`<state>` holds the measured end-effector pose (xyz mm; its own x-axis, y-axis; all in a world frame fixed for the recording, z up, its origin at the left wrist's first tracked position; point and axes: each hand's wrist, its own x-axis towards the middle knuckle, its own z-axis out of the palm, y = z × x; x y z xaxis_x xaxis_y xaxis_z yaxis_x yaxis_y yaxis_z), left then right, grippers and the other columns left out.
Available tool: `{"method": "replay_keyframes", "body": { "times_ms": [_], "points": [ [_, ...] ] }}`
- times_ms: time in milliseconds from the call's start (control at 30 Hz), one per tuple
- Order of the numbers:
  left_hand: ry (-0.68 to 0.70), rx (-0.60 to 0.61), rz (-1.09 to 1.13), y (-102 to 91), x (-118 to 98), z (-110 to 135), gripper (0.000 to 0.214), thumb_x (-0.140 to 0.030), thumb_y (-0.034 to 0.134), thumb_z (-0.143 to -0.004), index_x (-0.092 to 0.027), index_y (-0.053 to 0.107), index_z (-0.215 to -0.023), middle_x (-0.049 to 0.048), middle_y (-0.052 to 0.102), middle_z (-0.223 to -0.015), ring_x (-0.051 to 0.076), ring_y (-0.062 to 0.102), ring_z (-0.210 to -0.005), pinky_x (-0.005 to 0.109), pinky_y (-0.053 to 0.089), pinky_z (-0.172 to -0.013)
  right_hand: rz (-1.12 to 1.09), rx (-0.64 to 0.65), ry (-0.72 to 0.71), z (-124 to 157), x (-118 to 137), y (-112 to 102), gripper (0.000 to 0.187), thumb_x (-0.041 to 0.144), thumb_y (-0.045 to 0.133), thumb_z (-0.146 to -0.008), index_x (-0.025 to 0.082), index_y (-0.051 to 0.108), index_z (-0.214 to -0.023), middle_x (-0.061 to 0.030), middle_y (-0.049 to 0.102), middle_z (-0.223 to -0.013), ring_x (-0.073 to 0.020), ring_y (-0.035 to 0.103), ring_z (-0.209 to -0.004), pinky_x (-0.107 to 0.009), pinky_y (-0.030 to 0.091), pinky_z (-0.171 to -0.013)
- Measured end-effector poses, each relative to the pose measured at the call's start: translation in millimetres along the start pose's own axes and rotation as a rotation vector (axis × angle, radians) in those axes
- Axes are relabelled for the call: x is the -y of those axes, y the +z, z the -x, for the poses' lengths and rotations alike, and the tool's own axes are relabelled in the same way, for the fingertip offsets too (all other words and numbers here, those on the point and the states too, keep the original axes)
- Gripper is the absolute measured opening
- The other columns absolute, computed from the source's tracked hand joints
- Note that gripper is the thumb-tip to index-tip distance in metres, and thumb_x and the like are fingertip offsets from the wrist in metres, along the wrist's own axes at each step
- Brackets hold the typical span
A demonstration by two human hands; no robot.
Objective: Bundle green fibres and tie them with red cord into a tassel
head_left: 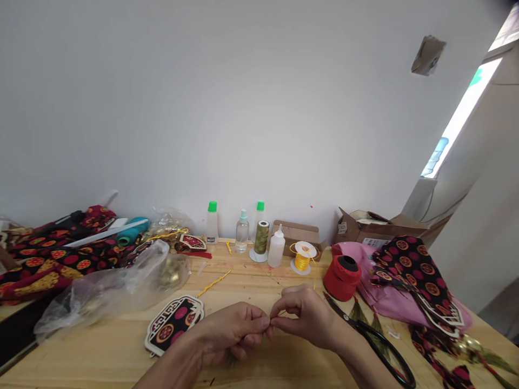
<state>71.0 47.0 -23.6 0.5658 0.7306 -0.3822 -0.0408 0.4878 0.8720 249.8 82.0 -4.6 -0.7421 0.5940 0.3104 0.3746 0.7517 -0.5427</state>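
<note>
Near the table's front, my left hand (243, 330) and my right hand (306, 316) meet fingertip to fingertip, both closed in a pinch. A fine thread shows at my right fingers. What the left fingers hold is mostly hidden; a little green fringe peeks out beneath that hand. Left of my left hand lies a flat pendant (170, 327) with a white openwork edge and black patterned fabric, a yellow braided cord (214, 283) running from its top. Beside my right forearm rest black-handled scissors (383, 348) and green tassels (357, 313).
Along the wall stand a green-capped bottle (212, 224), a spray bottle (242, 232), an olive thread spool (261, 237), a white squeeze bottle (276, 248) and a yellow cord spool (302, 261). A red thread cone (343, 277) is at right. Patterned fabric (93, 246) and a plastic bag (109, 292) cover the left.
</note>
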Motion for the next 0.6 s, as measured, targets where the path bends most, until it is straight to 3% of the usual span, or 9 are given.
{"method": "replay_keyframes", "body": {
  "times_ms": [133, 333, 433, 600],
  "points": [
    [0.048, 0.009, 0.083, -0.2, -1.3, 0.5, 0.028, -0.04, 0.056, -0.069, -0.013, 0.049, -0.066, -0.0098, 0.029, -0.043, 0.004, 0.012, -0.039, 0.019, 0.005, -0.039, -0.118, -0.038, 0.093, 0.9, 3.3, -3.9, 0.023, 0.025, 0.058, -0.069, 0.019, 0.059, -0.091, 0.0067, 0.03, -0.056, -0.0061, 0.027, -0.047, -0.017, 0.023, -0.042],
    [0.151, -0.005, 0.133, -2.4, -4.6, 0.7, 0.026, -0.038, 0.052, -0.073, -0.015, 0.045, -0.065, -0.0103, 0.026, -0.044, 0.004, 0.007, -0.04, 0.018, 0.003, -0.038, -0.122, -0.132, 0.11, 3.6, 0.7, -0.4, 0.032, 0.022, 0.051, -0.074, 0.02, 0.047, -0.106, 0.0048, 0.037, -0.062, -0.0078, 0.035, -0.053, -0.018, 0.029, -0.047],
    [0.204, -0.041, 0.157, -3.8, -5.7, -0.7, 0.024, -0.037, 0.05, -0.074, -0.015, 0.045, -0.067, -0.0104, 0.026, -0.044, 0.005, 0.006, -0.04, 0.018, 0.003, -0.037, -0.017, -0.205, 0.097, 2.6, -1.7, 1.4, 0.03, 0.025, 0.052, -0.074, 0.019, 0.049, -0.103, 0.0043, 0.041, -0.061, -0.0087, 0.037, -0.053, -0.019, 0.03, -0.048],
    [0.288, -0.1, 0.199, -5.5, -8.0, -2.4, 0.024, -0.037, 0.05, -0.075, -0.014, 0.046, -0.069, -0.0102, 0.025, -0.045, 0.005, 0.005, -0.041, 0.017, 0.003, -0.037, 0.164, -0.299, 0.06, -1.3, 1.3, 1.3, 0.012, 0.023, 0.049, -0.077, 0.018, 0.058, -0.083, 0.0035, 0.046, -0.054, -0.0095, 0.042, -0.05, -0.021, 0.031, -0.05]
  ]
}}
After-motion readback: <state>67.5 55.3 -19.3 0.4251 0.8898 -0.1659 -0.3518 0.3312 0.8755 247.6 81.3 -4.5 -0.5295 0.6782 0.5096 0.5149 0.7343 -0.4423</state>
